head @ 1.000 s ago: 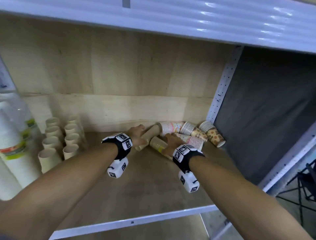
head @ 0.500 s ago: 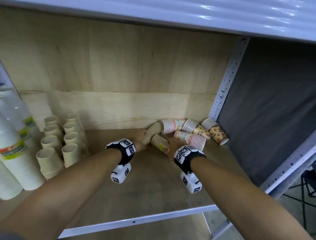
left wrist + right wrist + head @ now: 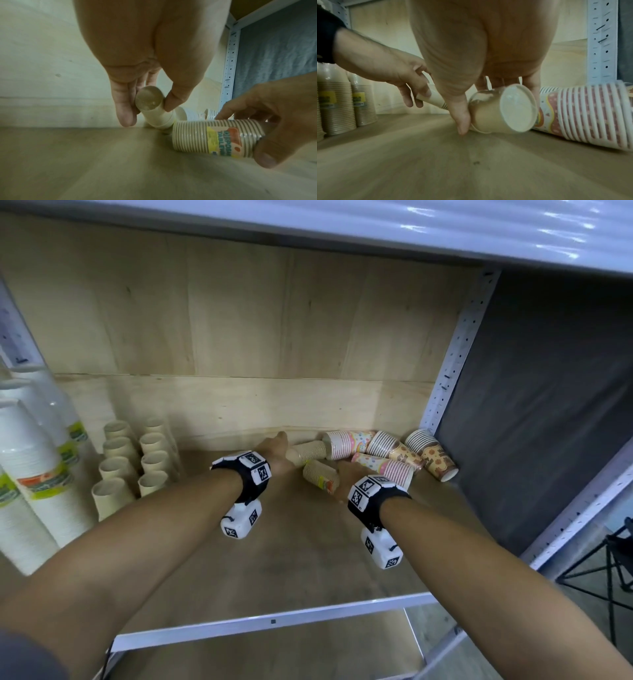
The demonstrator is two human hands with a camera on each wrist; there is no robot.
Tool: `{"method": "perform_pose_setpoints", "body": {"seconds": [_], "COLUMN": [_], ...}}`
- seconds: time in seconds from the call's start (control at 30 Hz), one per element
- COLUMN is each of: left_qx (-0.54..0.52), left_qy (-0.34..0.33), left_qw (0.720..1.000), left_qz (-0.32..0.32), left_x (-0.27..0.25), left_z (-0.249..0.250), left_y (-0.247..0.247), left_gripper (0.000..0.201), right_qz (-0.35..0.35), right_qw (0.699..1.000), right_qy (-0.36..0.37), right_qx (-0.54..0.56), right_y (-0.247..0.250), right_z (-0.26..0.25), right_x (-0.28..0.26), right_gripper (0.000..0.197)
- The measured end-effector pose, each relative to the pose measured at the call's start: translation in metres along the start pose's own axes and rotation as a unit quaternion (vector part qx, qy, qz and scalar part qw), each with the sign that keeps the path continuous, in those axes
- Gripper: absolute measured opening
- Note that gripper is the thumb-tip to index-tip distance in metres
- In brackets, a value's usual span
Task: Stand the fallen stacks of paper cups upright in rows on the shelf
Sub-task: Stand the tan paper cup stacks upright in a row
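Two plain kraft stacks lie fallen near the back of the wooden shelf (image 3: 308, 559). My left hand (image 3: 279, 453) (image 3: 149, 109) pinches the narrow base end of the plain kraft stack (image 3: 310, 451) (image 3: 154, 115) between thumb and fingers. My right hand (image 3: 342, 479) (image 3: 496, 106) grips the base end of the labelled kraft stack (image 3: 320, 475) (image 3: 503, 112), which rests on the board. Behind them lie several patterned stacks: a pastel one (image 3: 346, 441), a pink-striped one (image 3: 387, 467) (image 3: 590, 115) and brown ones (image 3: 431, 453). Both fingertip sets are hidden in the head view.
Upright kraft stacks (image 3: 130, 460) (image 3: 339, 108) stand in two rows at the left, with tall white cup stacks (image 3: 30, 474) beyond them. A perforated metal post (image 3: 452, 361) and a dark side panel close the right. The shelf's metal front edge (image 3: 274, 616) runs below my arms.
Both hands keep hold of their kraft stacks. The left hand's stack has swung to lie flatter along the back wall, and the head view has drifted slightly.
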State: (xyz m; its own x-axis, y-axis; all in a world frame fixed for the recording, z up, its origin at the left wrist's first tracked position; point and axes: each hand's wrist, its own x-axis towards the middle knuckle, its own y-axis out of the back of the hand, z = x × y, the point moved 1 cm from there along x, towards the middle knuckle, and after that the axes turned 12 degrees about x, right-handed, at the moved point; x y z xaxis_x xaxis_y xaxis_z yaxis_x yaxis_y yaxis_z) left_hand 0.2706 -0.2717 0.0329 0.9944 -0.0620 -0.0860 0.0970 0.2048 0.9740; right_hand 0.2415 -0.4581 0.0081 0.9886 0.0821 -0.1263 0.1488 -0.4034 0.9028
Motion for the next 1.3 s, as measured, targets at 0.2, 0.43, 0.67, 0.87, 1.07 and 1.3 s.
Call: {"method": "perform_pose_setpoints", "body": {"seconds": [0.2, 0.43, 0.67, 0.87, 1.07, 1.3], "left_qx": [0.009, -0.019, -0.019, 0.007, 0.016, 0.006], "left_qy": [-0.006, -0.019, -0.047, -0.056, -0.047, -0.046], "left_qw": [0.999, 0.997, 0.994, 0.995, 0.996, 0.995], "left_qz": [0.032, 0.078, 0.096, 0.087, 0.080, 0.092], "left_x": [-0.012, -0.024, -0.033, -0.038, -0.037, -0.030], "left_z": [0.000, 0.000, 0.011, 0.019, 0.020, 0.020], "left_y": [0.029, 0.054, 0.076, 0.077, 0.068, 0.061], "left_gripper": [0.045, 0.033, 0.027, 0.027, 0.029, 0.032], "right_qz": [0.018, 0.042, 0.069, 0.052, 0.055, 0.078], "right_qw": [1.000, 0.998, 0.994, 0.994, 0.991, 0.992], "right_qy": [0.010, 0.035, 0.085, 0.099, 0.119, 0.100], "right_qx": [0.002, 0.005, 0.002, -0.008, -0.013, 0.014], "right_y": [0.027, 0.050, 0.057, 0.055, 0.048, 0.056], "right_z": [-0.019, -0.041, -0.063, -0.074, -0.074, -0.074], "right_x": [-0.008, -0.010, -0.010, -0.007, -0.002, 0.000], "right_gripper": [0.048, 0.049, 0.039, 0.046, 0.043, 0.050]}}
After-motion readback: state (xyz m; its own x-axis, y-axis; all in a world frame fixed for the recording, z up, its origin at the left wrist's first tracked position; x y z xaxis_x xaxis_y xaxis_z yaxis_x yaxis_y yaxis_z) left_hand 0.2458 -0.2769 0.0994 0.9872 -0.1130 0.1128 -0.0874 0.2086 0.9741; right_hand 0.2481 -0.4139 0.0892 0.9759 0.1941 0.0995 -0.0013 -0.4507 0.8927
